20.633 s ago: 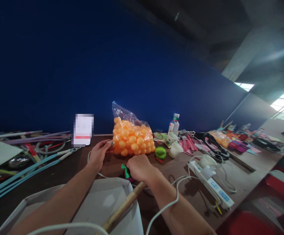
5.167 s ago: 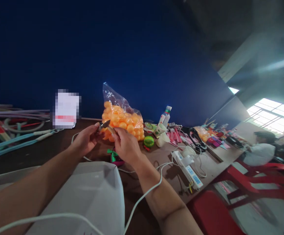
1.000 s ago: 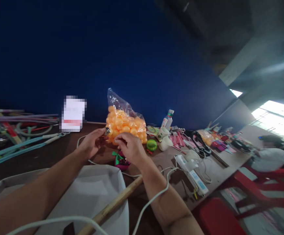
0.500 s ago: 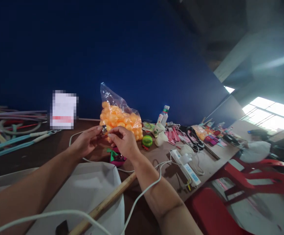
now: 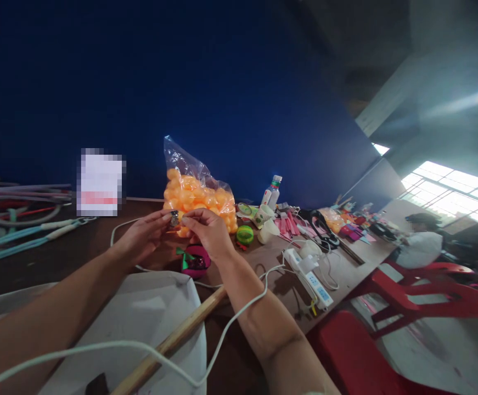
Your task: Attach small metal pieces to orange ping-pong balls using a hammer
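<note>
A small dark, shiny metallic piece (image 5: pixel 174 219) sits between the thumb and fingers of my left hand (image 5: pixel 145 237); its exact kind is too small to make out. Facing it from the right, my right hand (image 5: pixel 211 233) is pinched close beside the piece. Whatever its fingertips hold, if anything, cannot be made out. Right behind both hands stands a transparent plastic bag of orange balls (image 5: pixel 201 193). On the table below them lies a magenta item with a green top and dark middle (image 5: pixel 196 262). A lime-green round object (image 5: pixel 245 235) is farther right.
A white container (image 5: pixel 140 296) stands in front, crossed by a wooden stick (image 5: pixel 189 322) and a white cable (image 5: pixel 230 323). To the right are a power strip (image 5: pixel 316 288), a bottle (image 5: pixel 272 193) and red chairs (image 5: pixel 358 351). Light-blue ropes (image 5: pixel 24 238) lie left. Another person sits far right.
The camera view has shifted slightly, moving the scene a little left. My hands stay together at the metallic piece, which looks slightly turned.
</note>
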`<action>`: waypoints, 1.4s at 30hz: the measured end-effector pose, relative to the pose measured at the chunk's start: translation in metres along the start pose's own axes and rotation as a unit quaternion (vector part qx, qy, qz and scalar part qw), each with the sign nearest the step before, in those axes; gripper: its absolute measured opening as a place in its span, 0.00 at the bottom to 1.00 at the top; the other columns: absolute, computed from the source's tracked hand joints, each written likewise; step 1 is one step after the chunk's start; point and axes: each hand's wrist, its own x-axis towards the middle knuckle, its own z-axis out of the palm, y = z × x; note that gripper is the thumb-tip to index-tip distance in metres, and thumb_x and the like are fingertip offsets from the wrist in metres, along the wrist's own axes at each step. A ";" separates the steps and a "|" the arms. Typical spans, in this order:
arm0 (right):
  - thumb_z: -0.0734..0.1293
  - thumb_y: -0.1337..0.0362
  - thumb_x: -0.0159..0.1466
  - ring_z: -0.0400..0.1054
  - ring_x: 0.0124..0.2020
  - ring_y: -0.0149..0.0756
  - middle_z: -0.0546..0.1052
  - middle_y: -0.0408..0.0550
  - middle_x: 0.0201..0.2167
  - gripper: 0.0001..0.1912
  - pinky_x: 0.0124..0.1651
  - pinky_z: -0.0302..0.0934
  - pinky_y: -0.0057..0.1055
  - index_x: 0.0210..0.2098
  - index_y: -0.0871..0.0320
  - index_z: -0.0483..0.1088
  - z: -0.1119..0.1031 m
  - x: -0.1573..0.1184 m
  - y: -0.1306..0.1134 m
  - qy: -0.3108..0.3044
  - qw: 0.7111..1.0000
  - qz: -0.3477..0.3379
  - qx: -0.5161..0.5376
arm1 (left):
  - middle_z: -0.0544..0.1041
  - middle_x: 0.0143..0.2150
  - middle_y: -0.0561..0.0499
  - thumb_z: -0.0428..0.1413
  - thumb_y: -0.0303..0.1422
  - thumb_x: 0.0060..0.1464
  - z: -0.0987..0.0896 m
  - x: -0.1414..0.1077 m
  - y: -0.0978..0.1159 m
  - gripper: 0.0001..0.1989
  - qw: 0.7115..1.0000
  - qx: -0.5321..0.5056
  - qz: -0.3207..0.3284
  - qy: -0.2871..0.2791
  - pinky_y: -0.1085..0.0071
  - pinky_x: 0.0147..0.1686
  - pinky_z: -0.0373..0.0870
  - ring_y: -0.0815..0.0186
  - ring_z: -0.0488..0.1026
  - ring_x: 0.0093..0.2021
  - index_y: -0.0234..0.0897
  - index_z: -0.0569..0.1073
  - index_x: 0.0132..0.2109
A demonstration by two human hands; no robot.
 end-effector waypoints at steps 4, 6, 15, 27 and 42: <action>0.75 0.55 0.48 0.61 0.17 0.21 0.75 0.40 0.24 0.18 0.19 0.56 0.20 0.33 0.59 0.71 -0.001 0.001 0.001 -0.006 0.999 0.034 0.033 | 0.81 0.38 0.44 0.64 0.30 0.46 0.000 0.001 -0.001 0.16 1.000 0.005 0.005 0.006 0.66 0.37 0.75 0.60 0.78 0.36 0.31 0.76 0.44; 0.75 0.55 0.47 0.62 0.18 0.21 0.75 0.40 0.25 0.19 0.19 0.56 0.19 0.33 0.59 0.71 -0.001 0.001 0.001 -0.005 0.998 0.051 0.043 | 0.82 0.38 0.44 0.65 0.30 0.46 0.000 0.002 -0.001 0.16 1.000 0.004 0.011 0.003 0.66 0.36 0.75 0.61 0.78 0.35 0.32 0.76 0.44; 0.76 0.56 0.45 0.60 0.18 0.20 0.76 0.40 0.25 0.19 0.19 0.53 0.19 0.32 0.59 0.71 0.000 0.000 -0.001 0.003 0.996 0.076 0.055 | 0.81 0.37 0.45 0.64 0.30 0.47 -0.002 0.001 -0.002 0.14 1.000 -0.004 0.010 -0.009 0.69 0.37 0.76 0.63 0.78 0.35 0.31 0.76 0.43; 0.76 0.58 0.45 0.59 0.17 0.20 0.76 0.41 0.25 0.18 0.17 0.48 0.19 0.30 0.60 0.71 0.000 0.002 0.001 0.005 0.994 0.086 0.070 | 0.80 0.36 0.45 0.64 0.32 0.47 0.000 0.001 -0.002 0.13 1.000 -0.002 0.006 -0.013 0.70 0.39 0.75 0.65 0.77 0.34 0.30 0.76 0.40; 0.76 0.60 0.44 0.54 0.18 0.19 0.74 0.42 0.24 0.16 0.17 0.42 0.18 0.28 0.61 0.71 -0.001 0.002 0.000 -0.020 0.987 0.114 0.108 | 0.81 0.37 0.43 0.61 0.31 0.51 -0.002 0.001 -0.003 0.10 1.000 0.007 0.003 0.006 0.70 0.38 0.75 0.63 0.78 0.35 0.29 0.78 0.40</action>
